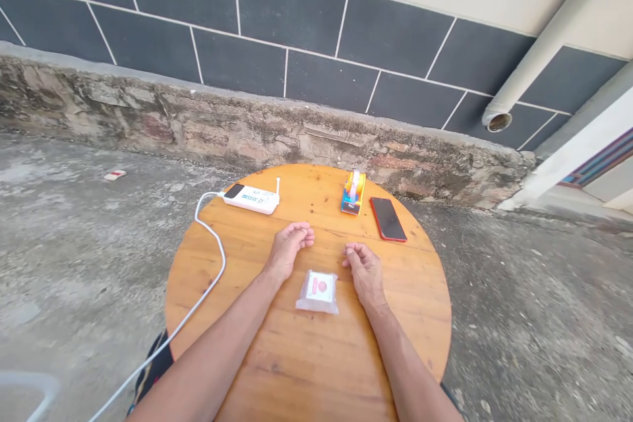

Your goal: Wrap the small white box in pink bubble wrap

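Note:
A small packet (318,291) lies on the round wooden table between my forearms. It is wrapped in clear, bubbly plastic, and a white label with red print shows on top. Beyond it to the left, my left hand (291,247) rests on its side, fingers loosely bent and nothing held. To the packet's right is my right hand (364,269), its fingers gently curled and also holding nothing. Neither hand touches the packet. Nearest past my right hand are a yellow and blue tape dispenser (353,192) and a red-edged phone (388,219).
A white device (252,199) with a short antenna sits at the table's back left. Its white cable (217,241) runs over the left edge. Behind the table (306,356) stands a stone-based wall (208,125) with a drainpipe (514,86). A small red-and-white pack (115,175) lies on the ground.

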A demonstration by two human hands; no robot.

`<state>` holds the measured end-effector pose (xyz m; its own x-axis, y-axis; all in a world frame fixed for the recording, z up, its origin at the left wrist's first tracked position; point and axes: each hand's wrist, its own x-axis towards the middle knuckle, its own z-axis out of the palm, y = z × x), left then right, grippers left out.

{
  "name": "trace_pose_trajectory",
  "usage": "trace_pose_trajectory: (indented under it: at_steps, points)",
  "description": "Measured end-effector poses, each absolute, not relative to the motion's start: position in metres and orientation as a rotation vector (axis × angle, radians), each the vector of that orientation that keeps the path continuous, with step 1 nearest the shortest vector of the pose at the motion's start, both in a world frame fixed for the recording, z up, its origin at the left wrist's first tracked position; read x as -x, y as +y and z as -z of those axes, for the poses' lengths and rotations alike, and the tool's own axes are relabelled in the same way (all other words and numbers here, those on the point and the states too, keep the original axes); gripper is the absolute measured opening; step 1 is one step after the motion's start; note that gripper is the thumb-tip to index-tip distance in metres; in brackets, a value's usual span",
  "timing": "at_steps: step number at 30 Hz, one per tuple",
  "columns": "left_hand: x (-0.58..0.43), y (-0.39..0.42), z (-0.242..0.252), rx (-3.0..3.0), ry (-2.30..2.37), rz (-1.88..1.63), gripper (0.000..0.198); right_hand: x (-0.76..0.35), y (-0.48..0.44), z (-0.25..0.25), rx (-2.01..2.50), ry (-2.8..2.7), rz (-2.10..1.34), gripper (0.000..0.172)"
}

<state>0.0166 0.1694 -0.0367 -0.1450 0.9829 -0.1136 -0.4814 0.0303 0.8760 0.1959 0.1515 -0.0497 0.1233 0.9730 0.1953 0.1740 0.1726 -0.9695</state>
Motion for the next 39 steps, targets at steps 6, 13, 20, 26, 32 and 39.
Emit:
trace_pose_trajectory:
  at_steps: [6,13,20,26,32,39]
  points:
    - [-0.015,0.165,0.043,-0.766,0.988,-1.439,0.026,-0.196,0.151,0.048,1.271,-1.3,-0.933,0.025]
    - [-0.019,0.165,0.036,-0.762,1.034,-1.436,0.022,-0.191,0.153,0.039,1.36,-1.311,-1.052,0.024]
    - [-0.02,0.162,0.032,-0.744,1.045,-1.442,0.021,-0.2,0.174,-0.004,1.349,-1.519,-1.471,0.021]
    - [-0.02,0.162,0.031,-0.74,1.054,-1.444,0.02,-0.194,0.186,0.005,1.107,-1.556,-1.588,0.026]
    - [-0.018,0.163,0.036,-0.712,1.059,-1.436,0.02,-0.202,0.182,0.017,1.041,-1.553,-1.642,0.028]
    - [-0.018,0.159,0.037,-0.611,1.045,-1.434,0.017,-0.209,0.18,0.01,0.983,-1.643,-1.77,0.023]
